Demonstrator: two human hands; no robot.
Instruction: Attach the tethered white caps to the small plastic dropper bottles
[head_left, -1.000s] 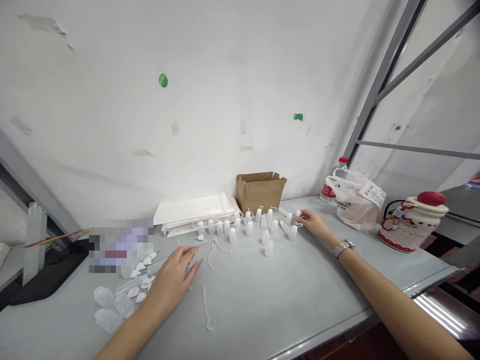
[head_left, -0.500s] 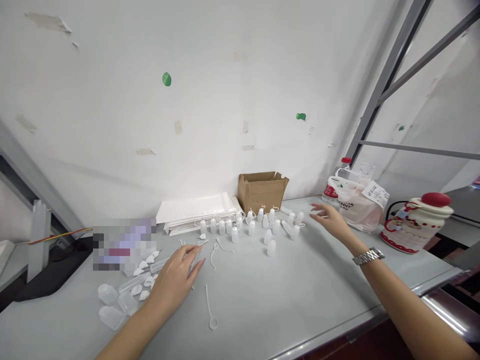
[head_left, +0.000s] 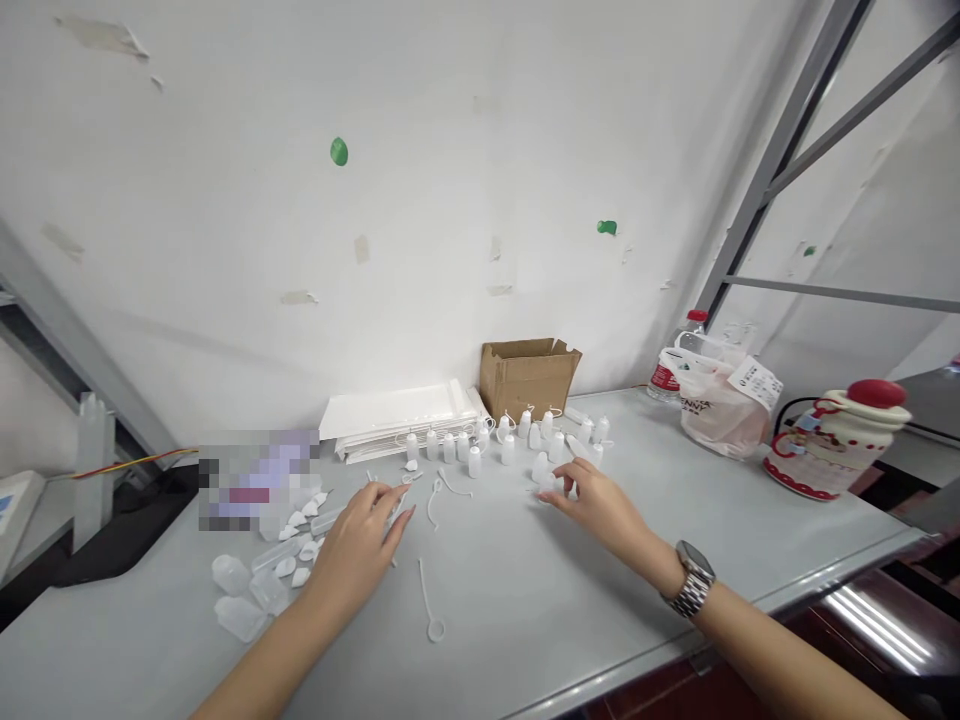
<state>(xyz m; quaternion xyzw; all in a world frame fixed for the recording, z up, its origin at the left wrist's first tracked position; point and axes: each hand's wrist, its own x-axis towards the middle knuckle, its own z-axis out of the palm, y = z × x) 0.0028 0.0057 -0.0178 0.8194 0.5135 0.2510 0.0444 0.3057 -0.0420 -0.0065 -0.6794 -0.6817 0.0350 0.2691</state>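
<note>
My right hand (head_left: 600,510) is at the front of a group of small translucent squeeze bottles (head_left: 508,450). Its thumb and fingers close around the nearest small bottle (head_left: 549,488), which they partly cover. Over the left part of the table my left hand (head_left: 364,535) lies with fingers apart, near some thin white pieces half hidden beneath it. Thin white looped straps (head_left: 435,630) are scattered to its right. White pointed caps (head_left: 285,567) and larger clear plastic pieces (head_left: 238,618) lie to its left.
An open cardboard box (head_left: 529,385) and a stack of white sheets (head_left: 397,420) stand against the wall. To the right are a plastic bag (head_left: 716,405), a red-capped bottle (head_left: 664,378) and a red-lidded jar (head_left: 821,450). A blurred purple package (head_left: 262,480) is at left.
My right hand has come left and down from beside the plastic bag to the nearest small bottle and closed on it. My left hand has stayed almost still. The view has shifted slightly.
</note>
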